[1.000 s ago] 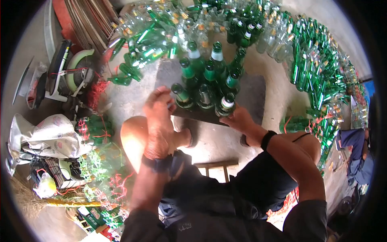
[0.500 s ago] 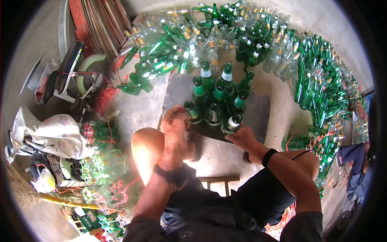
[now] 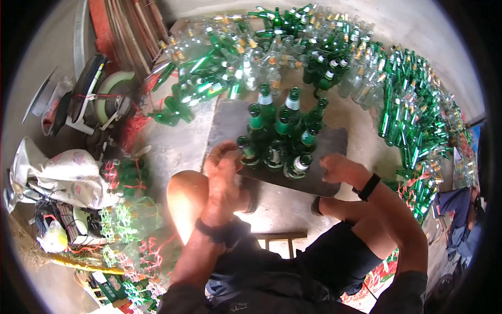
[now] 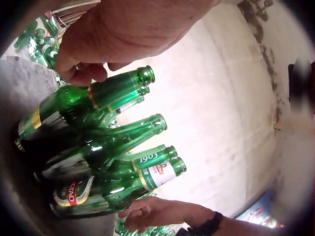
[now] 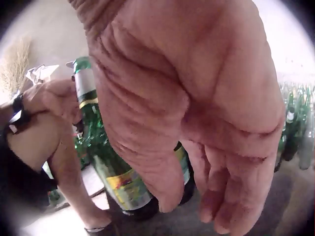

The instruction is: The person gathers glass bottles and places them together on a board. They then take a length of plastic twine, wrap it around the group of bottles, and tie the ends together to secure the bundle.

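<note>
Several green bottles (image 3: 275, 153) stand upright in a tight group on a dark board (image 3: 329, 141). The left hand (image 3: 221, 166) is at the group's left front corner; in the left wrist view its bent fingers (image 4: 88, 73) are beside the neck of a bottle (image 4: 64, 103), and whether they touch it is unclear. To the right of the front right bottle (image 3: 298, 166), the right hand (image 3: 342, 171) is held apart from it with nothing in its grasp. Its fingers (image 5: 216, 196) hang loosely bent in the right wrist view, near a bottle with a yellow label (image 5: 129, 189).
A wide heap of green and clear bottles (image 3: 413, 99) curves around the back and right. Tied bottle bundles (image 3: 128, 175), a white sack (image 3: 68, 175) and a wheeled item (image 3: 112, 97) stand at the left. A small wooden stool (image 3: 282, 238) is between the legs.
The right hand has left the front right bottle and moved off to the right. The left hand stays near the front left bottle. The head view has shifted between frames.
</note>
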### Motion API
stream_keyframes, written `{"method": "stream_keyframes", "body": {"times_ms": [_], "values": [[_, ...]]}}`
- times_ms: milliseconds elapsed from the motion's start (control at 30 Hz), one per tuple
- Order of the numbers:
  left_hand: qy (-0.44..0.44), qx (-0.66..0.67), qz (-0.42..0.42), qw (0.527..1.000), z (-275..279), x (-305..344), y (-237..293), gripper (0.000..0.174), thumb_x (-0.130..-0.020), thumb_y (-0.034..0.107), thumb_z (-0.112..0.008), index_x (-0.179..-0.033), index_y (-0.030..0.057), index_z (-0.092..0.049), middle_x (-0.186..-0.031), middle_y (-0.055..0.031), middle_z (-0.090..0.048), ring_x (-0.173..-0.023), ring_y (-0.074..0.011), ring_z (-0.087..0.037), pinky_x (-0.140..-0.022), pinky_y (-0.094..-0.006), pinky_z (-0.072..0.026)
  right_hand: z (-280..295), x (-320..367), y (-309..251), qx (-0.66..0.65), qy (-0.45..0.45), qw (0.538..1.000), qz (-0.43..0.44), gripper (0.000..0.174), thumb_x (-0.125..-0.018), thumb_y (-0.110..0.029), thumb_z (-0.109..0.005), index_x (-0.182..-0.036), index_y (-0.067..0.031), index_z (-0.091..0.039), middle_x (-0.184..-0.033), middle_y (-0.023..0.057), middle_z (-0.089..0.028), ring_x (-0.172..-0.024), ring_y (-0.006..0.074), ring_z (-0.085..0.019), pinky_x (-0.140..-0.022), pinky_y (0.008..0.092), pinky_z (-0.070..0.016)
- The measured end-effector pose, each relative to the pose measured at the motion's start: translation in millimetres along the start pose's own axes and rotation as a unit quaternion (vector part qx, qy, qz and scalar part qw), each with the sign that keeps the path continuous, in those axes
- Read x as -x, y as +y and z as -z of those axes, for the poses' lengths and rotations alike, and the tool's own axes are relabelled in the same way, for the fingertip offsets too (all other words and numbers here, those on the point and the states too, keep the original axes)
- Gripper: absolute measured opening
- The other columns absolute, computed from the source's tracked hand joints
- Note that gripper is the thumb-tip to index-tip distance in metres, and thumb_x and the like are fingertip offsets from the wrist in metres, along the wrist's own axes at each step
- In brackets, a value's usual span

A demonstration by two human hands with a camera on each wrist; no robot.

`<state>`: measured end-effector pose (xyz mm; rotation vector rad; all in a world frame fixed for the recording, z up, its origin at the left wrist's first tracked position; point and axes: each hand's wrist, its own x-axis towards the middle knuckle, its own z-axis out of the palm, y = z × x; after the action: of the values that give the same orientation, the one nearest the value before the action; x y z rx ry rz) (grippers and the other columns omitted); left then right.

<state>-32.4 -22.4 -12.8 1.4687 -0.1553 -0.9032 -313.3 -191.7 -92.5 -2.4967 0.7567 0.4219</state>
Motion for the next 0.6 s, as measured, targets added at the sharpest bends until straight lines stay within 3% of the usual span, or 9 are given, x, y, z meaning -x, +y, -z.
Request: {"method": "stream_keyframes", "body": {"times_ms": [133, 233, 267, 333, 367, 400, 433, 500, 600], "values": [[-0.018, 0.033, -0.036, 0.999, 11.1, -8.4, -2.4, 0.028, -0.084, 0.005, -0.06, -0.112, 0.0052, -0.061, -0.098, -0.0017, -0.063, -0.086, -0.0134, -0.059, -0.073, -0.0286, -0.0474, 40.4, 2.0, 42.2, 0.033, 0.017, 0.999, 0.015, 0.031, -0.068, -0.02, -0.076, -0.086, 0.0007, -0.063, -0.076, 0.0201, -0.064, -0.08, 0.0378, -0.066, -0.07, 0.0456, -0.0513], [0.044, 0.088, -0.056, 0.994, 12.8, 11.7, 2.0, 0.026, -0.085, 0.006, -0.062, -0.111, 0.0059, -0.061, -0.1, -0.0011, -0.062, -0.085, -0.0134, -0.058, -0.074, -0.0283, -0.0478, 57.7, 4.1, 71.1, 0.041, 0.048, 0.998, 0.027, 0.028, -0.068, -0.019, -0.076, -0.085, 0.0001, -0.064, -0.077, 0.0198, -0.065, -0.078, 0.0384, -0.066, -0.069, 0.0452, -0.0516], [-0.002, -0.036, -0.168, 0.985, 19.9, 9.7, -5.3, 0.025, -0.086, 0.007, -0.061, -0.111, 0.0073, -0.061, -0.101, 0.0, -0.062, -0.087, -0.0125, -0.056, -0.078, -0.0306, -0.0467, 62.3, 2.8, 85.5, 0.028, 0.075, 0.997, -0.016, 0.027, -0.068, -0.017, -0.075, -0.085, 0.0004, -0.064, -0.077, 0.02, -0.065, -0.077, 0.0386, -0.065, -0.068, 0.0452, -0.0514], [-0.011, 0.049, -0.03, 0.998, 25.9, -0.3, 23.3, 0.022, -0.087, 0.007, -0.059, -0.109, 0.01, -0.061, -0.1, 0.0028, -0.062, -0.089, -0.0108, -0.054, -0.084, -0.0328, -0.0432, 73.2, -5.6, 105.0, 0.012, 0.1, 0.993, -0.063, 0.025, -0.069, -0.016, -0.074, -0.085, 0.0006, -0.064, -0.078, 0.0202, -0.065, -0.076, 0.0388, -0.065, -0.068, 0.0452, -0.0513], [-0.009, 0.065, -0.017, 0.998, 28.4, -6.7, 38.5, 0.021, -0.087, 0.008, -0.058, -0.108, 0.0113, -0.061, -0.1, 0.0039, -0.062, -0.089, -0.0102, -0.053, -0.086, -0.0334, -0.0413, 81.4, -13.7, 117.2, 0.018, 0.152, 0.985, -0.077, 0.024, -0.07, -0.014, -0.072, -0.085, 0.0011, -0.063, -0.078, 0.0206, -0.065, -0.075, 0.0393, -0.065, -0.068, 0.0453, -0.0512], [-0.005, 0.08, -0.009, 0.997, 29.5, -6.3, 55.6, 0.02, -0.087, 0.008, -0.058, -0.107, 0.0126, -0.061, -0.099, 0.0049, -0.062, -0.09, -0.0097, -0.053, -0.088, -0.0339, -0.0394, 88.6, -21.4, 123.4, 0.024, 0.205, 0.974, -0.087, 0.023, -0.071, -0.013, -0.071, -0.085, 0.0016, -0.061, -0.078, 0.021, -0.065, -0.075, 0.0397, -0.065, -0.068, 0.0454, -0.0512], [0.023, 0.117, -0.019, 0.993, 21.6, -3.9, 67.2, 0.025, -0.083, 0.005, -0.061, -0.108, 0.0088, -0.061, -0.1, -0.0004, -0.06, -0.085, -0.0113, -0.054, -0.08, -0.0307, -0.0439, 94.0, -29.5, 127.1, 0.024, 0.204, 0.975, -0.089, 0.023, -0.071, -0.013, -0.071, -0.085, 0.0016, -0.061, -0.078, 0.021, -0.065, -0.075, 0.0397, -0.065, -0.068, 0.0454, -0.0512], [0.015, 0.122, -0.05, 0.991, 11.7, -13.2, 82.6, 0.029, -0.084, 0.006, -0.061, -0.113, 0.0092, -0.059, -0.101, -0.0004, -0.06, -0.085, -0.0102, -0.053, -0.08, -0.0297, -0.0426, 111.2, -52.1, 141.8, 0.054, 0.274, 0.952, -0.123, 0.023, -0.072, -0.011, -0.069, -0.089, 0.0021, -0.058, -0.077, 0.0224, -0.064, -0.076, 0.0409, -0.065, -0.068, 0.046, -0.0513], [0.021, 0.127, -0.054, 0.99, 4.9, -24.1, 90.9, 0.026, -0.088, 0.006, -0.06, -0.113, 0.0107, -0.059, -0.101, 0.0014, -0.062, -0.084, -0.0087, -0.054, -0.08, -0.0282, -0.0424, 121.7, -87.3, 166.1, 0.053, 0.308, 0.945, -0.101, 0.029, -0.074, -0.012, -0.069, -0.095, 0.0016, -0.055, -0.081, 0.0246, -0.064, -0.081, 0.042, -0.065, -0.071, 0.0491, -0.0507]]}}
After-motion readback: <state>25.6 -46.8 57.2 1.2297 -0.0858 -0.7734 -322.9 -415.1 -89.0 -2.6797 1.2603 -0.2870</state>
